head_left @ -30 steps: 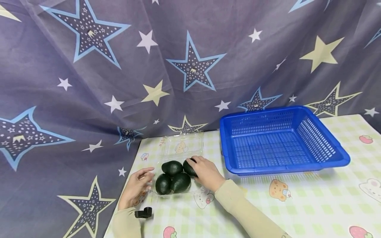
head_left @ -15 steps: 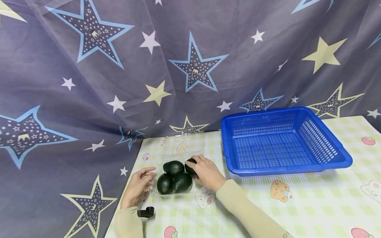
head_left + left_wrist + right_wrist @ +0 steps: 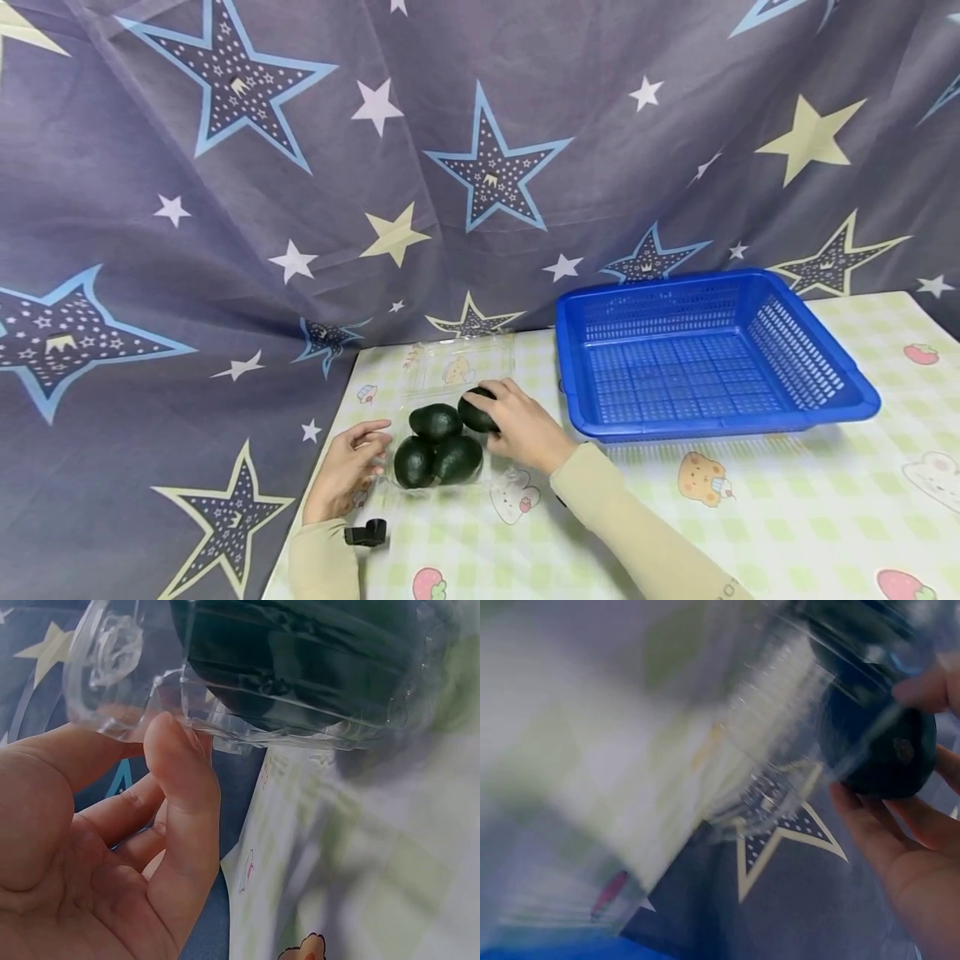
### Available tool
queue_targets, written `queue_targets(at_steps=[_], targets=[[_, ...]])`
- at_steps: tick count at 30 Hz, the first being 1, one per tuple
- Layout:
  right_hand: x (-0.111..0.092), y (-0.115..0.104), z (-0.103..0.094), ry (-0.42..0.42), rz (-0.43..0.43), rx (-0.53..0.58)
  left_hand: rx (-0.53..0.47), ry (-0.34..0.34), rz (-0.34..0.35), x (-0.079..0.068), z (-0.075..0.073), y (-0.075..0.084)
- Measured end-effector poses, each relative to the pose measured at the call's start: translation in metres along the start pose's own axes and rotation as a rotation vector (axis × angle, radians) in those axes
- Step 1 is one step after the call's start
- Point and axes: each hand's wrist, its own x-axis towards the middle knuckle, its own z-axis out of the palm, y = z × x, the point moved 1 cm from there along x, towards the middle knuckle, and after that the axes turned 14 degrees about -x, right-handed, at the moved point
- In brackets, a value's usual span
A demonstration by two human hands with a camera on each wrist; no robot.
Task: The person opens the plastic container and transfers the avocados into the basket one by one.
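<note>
A dark green avocado (image 3: 474, 413) is gripped by my right hand (image 3: 522, 427), fingers over its top and side. In the right wrist view, the thumb and fingers close round that avocado (image 3: 881, 746). Three more avocados, including a front one (image 3: 457, 460), sit close together to its left in a clear plastic clamshell box (image 3: 120, 652). My left hand (image 3: 343, 468) is at the box's left side. The left wrist view has its thumb (image 3: 176, 761) and forefinger pinching the box's edge. The clear lid (image 3: 423, 371) lies folded open behind the avocados.
A large blue plastic basket (image 3: 573, 392) stands to the right, against the starry curtain (image 3: 330, 208). A checked cloth with cartoon prints (image 3: 645, 533) covers the table. A black wrist strap piece (image 3: 366, 533) is on the left sleeve.
My right hand has raised the avocado slightly from its place at the box's back right corner. The left hand stays at the box's left side.
</note>
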Motion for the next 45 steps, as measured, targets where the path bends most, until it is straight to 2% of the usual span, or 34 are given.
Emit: queue_targets(at_steps=[8, 15, 25, 36, 45], targets=[[-0.002, 0.005, -0.025, 0.057, 0.017, 0.042, 0.009, -0.013, 0.009, 0.000, -0.004, -0.001], [-0.010, 0.013, -0.044, 0.066, 0.045, 0.004, 0.008, -0.013, 0.018, 0.003, -0.002, -0.001], [-0.025, 0.029, -0.066, 0.184, 0.134, 0.011, 0.000, -0.027, 0.020, 0.001, -0.002, -0.001], [-0.041, 0.049, -0.088, 0.183, 0.220, 0.009, -0.010, -0.018, 0.023, 0.001, -0.002, -0.002], [-0.055, 0.059, -0.092, 0.198, 0.284, 0.035, 0.003, -0.020, 0.030, 0.001, -0.002, -0.002]])
